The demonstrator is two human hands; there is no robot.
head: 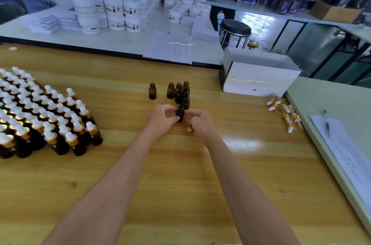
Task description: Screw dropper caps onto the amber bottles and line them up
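An uncapped amber bottle point(180, 113) stands on the wooden table point(180, 174) between my hands. My left hand point(162, 119) pinches its left side with curled fingers. My right hand point(199, 122) touches its right side, fingers curled around it. Just behind, several more open amber bottles point(181, 92) stand clustered, with one bottle point(152, 91) apart to the left. Many capped bottles point(40, 116) with white bulbs and gold collars stand in rows at the left. Loose dropper caps point(285, 112) lie at the right.
A white open box point(259, 76) sits at the table's far right. A pale green table point(337, 116) with paper and a pen point(327, 123) adjoins on the right. Behind are white jars point(120, 11), sheets of paper point(170, 47) and a black stool point(234, 28).
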